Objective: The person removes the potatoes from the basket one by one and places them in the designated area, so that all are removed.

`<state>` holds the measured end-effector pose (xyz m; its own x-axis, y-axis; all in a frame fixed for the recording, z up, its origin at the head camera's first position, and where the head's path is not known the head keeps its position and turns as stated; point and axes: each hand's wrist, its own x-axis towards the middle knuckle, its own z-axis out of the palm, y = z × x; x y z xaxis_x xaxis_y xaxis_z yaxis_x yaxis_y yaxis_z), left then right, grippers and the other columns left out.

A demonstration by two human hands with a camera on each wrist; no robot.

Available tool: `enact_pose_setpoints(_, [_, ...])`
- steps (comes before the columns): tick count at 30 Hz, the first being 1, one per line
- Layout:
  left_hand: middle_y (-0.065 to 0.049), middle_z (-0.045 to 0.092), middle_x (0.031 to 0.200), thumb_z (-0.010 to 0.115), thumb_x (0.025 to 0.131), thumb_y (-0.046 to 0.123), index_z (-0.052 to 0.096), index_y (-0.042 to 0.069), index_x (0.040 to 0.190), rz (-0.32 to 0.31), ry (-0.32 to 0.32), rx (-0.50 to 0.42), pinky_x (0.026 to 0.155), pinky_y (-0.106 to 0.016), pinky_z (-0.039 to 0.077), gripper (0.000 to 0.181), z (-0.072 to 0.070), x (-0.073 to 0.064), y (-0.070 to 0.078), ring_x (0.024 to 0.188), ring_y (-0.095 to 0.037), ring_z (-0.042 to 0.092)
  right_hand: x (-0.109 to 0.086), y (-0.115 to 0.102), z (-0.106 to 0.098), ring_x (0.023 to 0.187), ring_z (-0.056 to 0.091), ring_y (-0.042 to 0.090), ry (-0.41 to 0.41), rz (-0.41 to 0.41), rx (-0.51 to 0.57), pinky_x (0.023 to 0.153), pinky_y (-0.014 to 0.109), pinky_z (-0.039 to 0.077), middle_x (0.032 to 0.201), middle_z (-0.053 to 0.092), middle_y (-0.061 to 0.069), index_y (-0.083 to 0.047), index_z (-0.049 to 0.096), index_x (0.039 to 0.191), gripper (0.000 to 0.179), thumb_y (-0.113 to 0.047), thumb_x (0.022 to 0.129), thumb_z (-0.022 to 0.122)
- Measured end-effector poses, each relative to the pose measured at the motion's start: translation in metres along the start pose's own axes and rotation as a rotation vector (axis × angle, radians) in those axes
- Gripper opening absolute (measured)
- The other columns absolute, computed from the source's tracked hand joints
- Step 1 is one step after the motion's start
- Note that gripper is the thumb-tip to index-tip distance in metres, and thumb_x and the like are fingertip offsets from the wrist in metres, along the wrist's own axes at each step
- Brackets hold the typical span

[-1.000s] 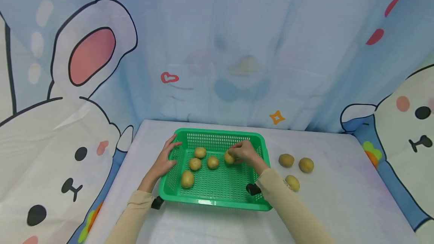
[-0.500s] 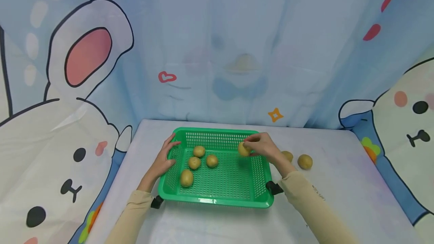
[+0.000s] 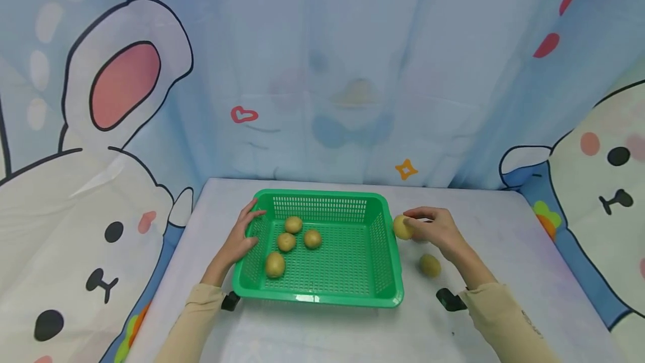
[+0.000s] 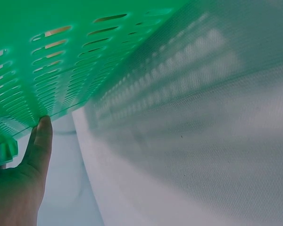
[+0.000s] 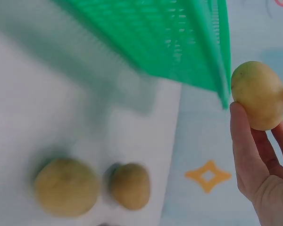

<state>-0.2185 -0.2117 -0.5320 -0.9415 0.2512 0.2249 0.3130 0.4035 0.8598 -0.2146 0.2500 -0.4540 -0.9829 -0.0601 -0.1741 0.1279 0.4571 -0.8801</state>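
Note:
My left hand [image 3: 237, 242] holds the left rim of a green plastic basket [image 3: 332, 297]; in the left wrist view, straight fingers [image 4: 43, 141] lie along its slotted wall. Inside, several potatoes [image 3: 312, 238] lie in the basket's left half. Just past the right rim, my right hand [image 3: 440, 231] pinches another potato [image 3: 401, 227] between thumb and fingers. In the right wrist view, that held potato [image 5: 258, 95] is up beside the basket's edge. Below it, two loose potatoes, a nearer one [image 5: 66, 187] and a smaller-looking one [image 5: 130, 186], sit on the table, with a sliver of a third at the bottom.
The white-covered table [image 3: 322, 335] runs back to a blue cartoon curtain [image 3: 282, 150]. A loose potato [image 3: 430, 265] lies right of the basket, below my right hand. A black wrist camera [image 3: 450, 299] hangs at the right sleeve.
My right hand has carried its potato from inside the basket rightward, past the right rim and over the table. The left hand has stayed at the left rim.

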Motion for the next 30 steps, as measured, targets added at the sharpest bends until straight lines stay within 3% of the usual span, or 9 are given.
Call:
enact_pose_setpoints(12, [-0.027, 0.012, 0.16, 0.045, 0.065, -0.02, 0.047, -0.015, 0.135, 0.011, 0.04, -0.022, 0.105, -0.07, 0.02, 0.07, 0.004, -0.001, 0.011, 0.146, -0.049, 0.006, -0.026, 0.058, -0.03, 0.098, 0.061, 0.021, 0.064, 0.083, -0.022, 0.076, 0.033, 0.057, 0.13, 0.053, 0.026, 0.011, 0.054, 0.131, 0.051, -0.026, 0.097, 0.061])
enact_pose_setpoints(22, [-0.019, 0.013, 0.162, 0.048, 0.066, -0.018, 0.049, -0.007, 0.138, 0.001, 0.014, -0.025, 0.108, -0.066, 0.02, 0.073, 0.002, -0.001, 0.001, 0.148, -0.043, 0.007, -0.039, 0.106, -0.056, 0.089, 0.061, 0.014, 0.157, 0.197, -0.033, 0.074, 0.031, 0.057, 0.125, 0.053, 0.026, 0.013, 0.048, 0.135, 0.056, -0.028, 0.098, 0.058])
enact_pose_setpoints(24, [-0.022, 0.012, 0.162, 0.047, 0.066, -0.019, 0.048, -0.01, 0.138, 0.004, 0.013, -0.031, 0.107, -0.067, 0.02, 0.073, 0.002, -0.002, 0.006, 0.148, -0.045, 0.005, -0.04, 0.114, -0.059, 0.087, 0.062, 0.012, 0.168, 0.215, -0.021, 0.074, 0.032, 0.057, 0.123, 0.055, 0.026, 0.013, 0.048, 0.134, 0.056, -0.028, 0.099, 0.057])
enact_pose_setpoints(30, [-0.032, 0.011, 0.158, 0.045, 0.067, -0.02, 0.046, -0.016, 0.135, 0.003, -0.008, -0.019, 0.105, -0.067, 0.023, 0.068, -0.004, -0.007, 0.042, 0.145, -0.052, 0.005, -0.043, 0.134, -0.063, 0.08, 0.062, 0.005, 0.184, 0.231, 0.031, 0.073, 0.032, 0.057, 0.114, 0.06, 0.021, 0.016, 0.049, 0.131, 0.054, -0.025, 0.097, 0.059])
